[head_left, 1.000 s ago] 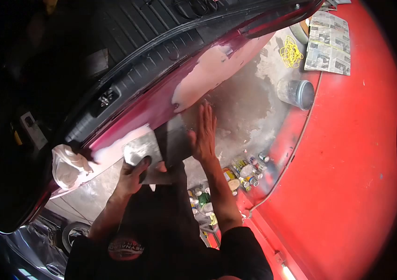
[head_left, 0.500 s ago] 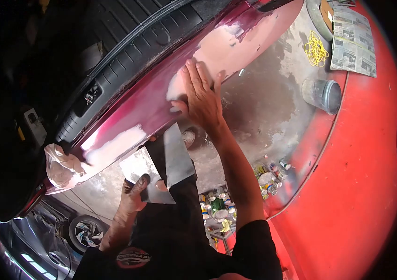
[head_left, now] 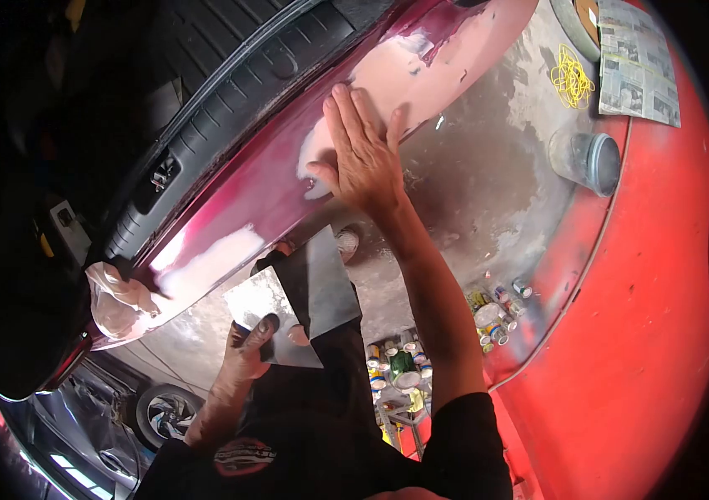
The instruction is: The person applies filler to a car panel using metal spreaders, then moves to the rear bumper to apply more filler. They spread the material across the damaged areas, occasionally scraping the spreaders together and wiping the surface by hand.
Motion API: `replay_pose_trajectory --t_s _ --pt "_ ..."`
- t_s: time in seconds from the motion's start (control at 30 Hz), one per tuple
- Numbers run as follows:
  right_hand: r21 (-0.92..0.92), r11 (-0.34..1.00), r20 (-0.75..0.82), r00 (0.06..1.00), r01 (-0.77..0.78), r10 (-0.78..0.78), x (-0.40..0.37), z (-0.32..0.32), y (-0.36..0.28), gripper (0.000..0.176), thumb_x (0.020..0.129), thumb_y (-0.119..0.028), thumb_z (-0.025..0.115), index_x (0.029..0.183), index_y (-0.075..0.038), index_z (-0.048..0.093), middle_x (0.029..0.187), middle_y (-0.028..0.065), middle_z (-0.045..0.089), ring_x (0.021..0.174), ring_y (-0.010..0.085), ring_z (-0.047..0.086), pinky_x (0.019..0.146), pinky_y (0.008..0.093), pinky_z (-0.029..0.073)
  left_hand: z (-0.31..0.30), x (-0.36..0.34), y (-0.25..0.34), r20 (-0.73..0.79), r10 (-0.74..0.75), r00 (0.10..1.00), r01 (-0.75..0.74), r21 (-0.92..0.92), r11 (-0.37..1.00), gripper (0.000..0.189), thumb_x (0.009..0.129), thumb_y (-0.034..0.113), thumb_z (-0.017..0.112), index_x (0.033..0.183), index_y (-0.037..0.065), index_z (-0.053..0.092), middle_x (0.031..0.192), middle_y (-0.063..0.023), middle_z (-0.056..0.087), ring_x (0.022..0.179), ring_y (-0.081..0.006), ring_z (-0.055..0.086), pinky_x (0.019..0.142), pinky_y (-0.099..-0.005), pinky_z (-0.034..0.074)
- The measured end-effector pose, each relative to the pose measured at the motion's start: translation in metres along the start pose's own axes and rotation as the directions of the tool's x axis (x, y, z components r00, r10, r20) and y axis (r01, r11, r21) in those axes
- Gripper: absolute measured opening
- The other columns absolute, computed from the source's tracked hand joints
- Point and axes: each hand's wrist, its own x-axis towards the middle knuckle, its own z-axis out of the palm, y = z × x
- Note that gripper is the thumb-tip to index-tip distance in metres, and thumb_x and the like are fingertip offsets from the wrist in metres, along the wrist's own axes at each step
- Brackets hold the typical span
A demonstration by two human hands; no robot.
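My right hand lies flat with fingers spread on a pale pink filler patch of the maroon car bumper. Its thumb rests near the patch's lower left edge, by a small dark mark. Lower down, my left hand grips a shiny metal sheet, thumb on top. A small pinkish dab sits on that sheet. Right beside it, a second greyer flat piece overlaps my dark trousers. Another pale filler patch shows further left on the bumper.
Crumpled covering hangs at the bumper's left end. On the floor stand several small cans and a grey bucket. Yellow cord lies near newspaper on a red car panel. A wheel shows lower left.
My right hand has slid slightly upward over the filler patch, its thumb lifting clear of the dark mark. My left hand still holds the metal sheet. The view has shifted a little.
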Motion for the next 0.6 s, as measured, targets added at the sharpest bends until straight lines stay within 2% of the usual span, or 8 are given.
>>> replay_pose_trajectory --t_s 0.1,0.2,0.3,0.4,0.5,0.6 --pt "0.011 1.000 0.057 0.998 -0.004 0.004 -0.015 -0.004 0.005 0.090 0.087 -0.062 0.054 0.154 -0.006 0.035 0.163 0.0088 0.029 0.151 0.0256 0.027 0.114 0.0718 0.014 -0.003 0.001 0.002 0.006 0.010 1.000 -0.010 0.007 1.000 0.035 0.091 0.015 0.074 0.123 0.008 0.062 0.110 -0.0056 0.069 0.099 -0.0214 0.068 0.087 -0.0395 0.055" --pt "0.005 0.999 0.185 0.982 -0.051 0.049 -0.033 -0.014 0.005 0.088 0.087 -0.060 0.057 0.153 -0.005 0.036 0.163 0.0093 0.029 0.151 0.0263 0.026 0.112 0.0731 0.019 -0.008 0.001 0.003 -0.007 0.011 1.000 -0.011 0.007 1.000 0.035 0.091 0.014 0.073 0.123 0.008 0.062 0.110 -0.0051 0.069 0.099 -0.0213 0.068 0.087 -0.0392 0.055" --pt "0.035 0.999 0.176 0.984 -0.029 0.023 -0.040 -0.018 0.006 0.090 0.089 -0.062 0.052 0.152 0.000 0.036 0.162 0.0158 0.030 0.150 0.0347 0.027 0.107 0.0769 0.020 -0.010 0.002 0.004 0.021 0.000 1.000 0.000 -0.021 1.000 0.035 0.092 0.012 0.071 0.126 0.007 0.061 0.113 -0.0053 0.068 0.102 -0.0196 0.067 0.089 -0.0380 0.054" --pt "0.023 1.000 0.182 0.983 -0.011 0.007 -0.022 -0.015 0.006 0.090 0.088 -0.060 0.055 0.152 0.000 0.036 0.162 0.0159 0.029 0.149 0.0341 0.028 0.110 0.0752 0.015 -0.012 0.003 0.004 0.035 -0.033 0.999 0.034 -0.033 0.999 0.035 0.093 0.011 0.071 0.126 0.006 0.060 0.114 -0.0053 0.068 0.104 -0.0187 0.066 0.090 -0.0372 0.053" --pt "-0.018 0.999 0.101 0.995 0.028 -0.026 0.006 -0.007 0.005 0.091 0.088 -0.064 0.053 0.154 -0.004 0.034 0.164 0.0117 0.027 0.151 0.0284 0.026 0.114 0.0722 0.011 -0.009 0.006 0.002 0.066 -0.026 0.997 0.030 -0.071 0.997 0.037 0.093 0.012 0.072 0.127 0.007 0.059 0.114 -0.0048 0.067 0.104 -0.0185 0.066 0.091 -0.0370 0.053" --pt "-0.062 0.996 0.063 0.997 0.058 -0.054 0.010 -0.001 0.007 0.092 0.089 -0.067 0.047 0.154 -0.003 0.034 0.164 0.0120 0.027 0.151 0.0287 0.026 0.114 0.0713 0.007 -0.006 0.006 0.002 0.081 -0.008 0.997 0.015 -0.086 0.996 0.042 0.092 0.013 0.073 0.131 0.008 0.057 0.117 -0.0048 0.066 0.107 -0.0183 0.065 0.092 -0.0371 0.052"
